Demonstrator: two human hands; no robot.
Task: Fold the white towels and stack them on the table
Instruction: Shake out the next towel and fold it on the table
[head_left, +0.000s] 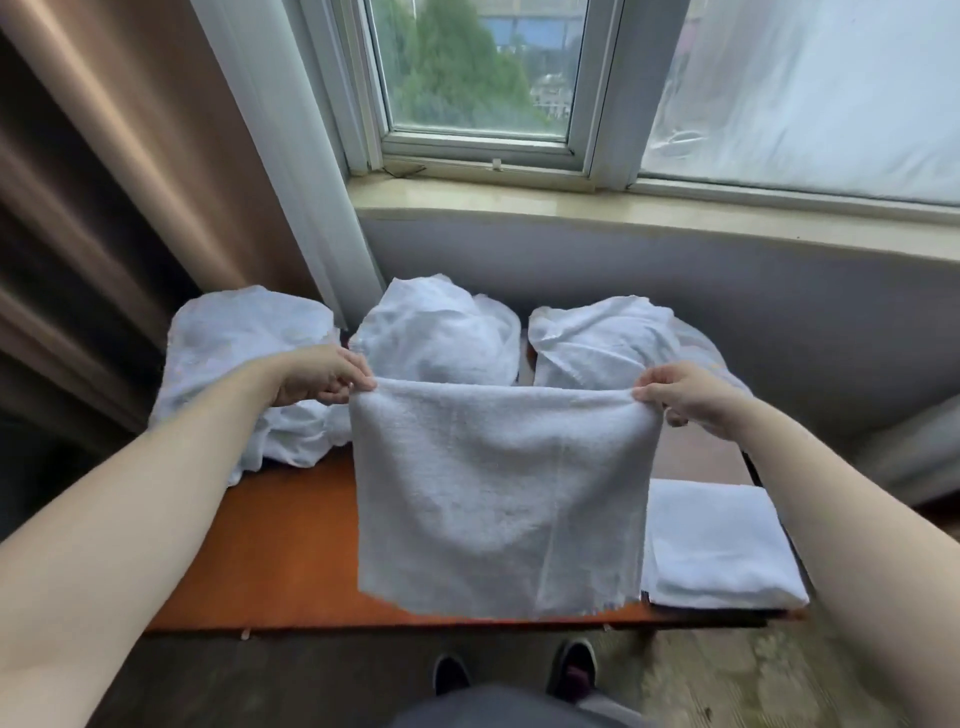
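While only the head view is given, it shows the whole hold plainly. The left hand (324, 375) pinches one top corner of the white towel (501, 499) between thumb and curled fingers, and the right hand (685, 397) pinches the opposite top corner the same way, so the upper edge runs taut from fingertip to fingertip. Below the fingers the cloth hangs free in a flat sheet, its lower hem loose in the air in front of the near edge of the orange table (280, 540).

Judging by the way it drapes, the towel is light, soft terry with no stiffness: it will sag wherever it is not held, and it should not slip from a firm pinch. The corners look like the right places to take it, since a hold anywhere between the two hands would let the edge bunch.

Beyond the fingers lie three unfolded heaps: the left heap (244, 364) behind the left wrist, the middle heap (441, 332) between the hands, and the right heap (597, 338) just past the right fingertips. Under the right forearm, a folded towel (722, 551) rests flat on the table, likely the start of the stack.
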